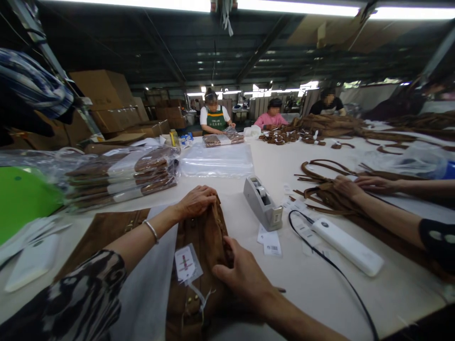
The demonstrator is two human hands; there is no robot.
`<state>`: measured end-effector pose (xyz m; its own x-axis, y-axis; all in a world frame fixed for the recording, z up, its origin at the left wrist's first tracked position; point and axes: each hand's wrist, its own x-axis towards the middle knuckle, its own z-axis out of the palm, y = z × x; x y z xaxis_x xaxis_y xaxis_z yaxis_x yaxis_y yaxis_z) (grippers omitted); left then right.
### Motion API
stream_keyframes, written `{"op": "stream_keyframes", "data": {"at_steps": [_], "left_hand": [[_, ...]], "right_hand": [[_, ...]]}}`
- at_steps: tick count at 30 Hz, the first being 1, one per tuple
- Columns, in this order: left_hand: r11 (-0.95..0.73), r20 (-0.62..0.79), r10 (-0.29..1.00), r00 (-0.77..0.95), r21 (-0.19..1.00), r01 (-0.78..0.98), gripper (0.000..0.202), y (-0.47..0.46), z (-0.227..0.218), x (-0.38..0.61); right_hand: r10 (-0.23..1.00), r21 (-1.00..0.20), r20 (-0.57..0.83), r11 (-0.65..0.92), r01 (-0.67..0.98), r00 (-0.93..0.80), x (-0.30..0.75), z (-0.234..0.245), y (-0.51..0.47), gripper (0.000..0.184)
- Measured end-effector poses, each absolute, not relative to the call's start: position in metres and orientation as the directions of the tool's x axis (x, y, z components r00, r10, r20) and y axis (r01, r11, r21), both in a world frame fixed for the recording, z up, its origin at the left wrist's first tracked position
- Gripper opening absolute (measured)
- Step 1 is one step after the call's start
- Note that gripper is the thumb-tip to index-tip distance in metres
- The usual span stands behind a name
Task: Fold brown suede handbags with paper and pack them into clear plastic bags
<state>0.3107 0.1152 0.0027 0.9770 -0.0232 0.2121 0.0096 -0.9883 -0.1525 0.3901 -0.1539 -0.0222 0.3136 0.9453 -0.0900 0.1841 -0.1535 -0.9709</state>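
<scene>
A brown bag, suede-like with small metal studs, lies in front of me on the table. My left hand is closed on its far edge, fingers curled over the top. Nearer to me, my right hand pinches the bag's right edge between thumb and fingers. A white hang tag in a clear sleeve rests on the bag, tied by a pale string. Under my left forearm lie a white sheet and another brown piece with metal fittings.
A grey tape dispenser stands right of the bag, beside paper labels. A white corded device lies farther right, near a co-worker's hands on brown straps. Plastic-wrapped brown goods are stacked at left. Three people sit across the table.
</scene>
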Motion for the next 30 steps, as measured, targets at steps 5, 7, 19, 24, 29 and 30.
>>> {"op": "stream_keyframes", "data": {"at_steps": [5,7,19,24,29,30], "left_hand": [[-0.97,0.096,-0.184,0.978,-0.176,-0.165,0.016,0.11,0.023,0.322],[-0.964,0.042,-0.223,0.974,-0.157,-0.214,0.016,0.112,0.027,0.329],[-0.941,-0.004,-0.175,0.985,-0.293,-0.168,0.02,0.107,-0.059,0.355],[-0.975,0.212,0.155,0.965,-0.122,0.184,0.043,0.104,-0.044,0.338],[-0.86,-0.014,0.502,0.865,0.09,0.502,0.04,0.115,-0.039,0.351],[-0.854,-0.022,0.513,0.858,0.087,0.513,0.04,0.117,-0.042,0.356]], "right_hand": [[0.954,-0.984,-0.177,-0.163,-0.075,0.242,0.385,-0.026,-0.145,0.047],[0.952,-0.967,-0.23,-0.202,-0.154,0.2,0.383,-0.03,-0.139,0.047],[0.917,-0.804,-0.35,-0.191,-0.563,0.19,0.391,-0.067,-0.118,0.041],[0.912,-0.811,-0.34,-0.162,-0.562,0.228,0.393,-0.08,-0.117,0.053],[0.911,-0.824,-0.34,-0.17,-0.541,0.232,0.393,-0.078,-0.119,0.059],[0.916,-0.833,-0.33,-0.169,-0.527,0.227,0.394,-0.076,-0.121,0.063]]}}
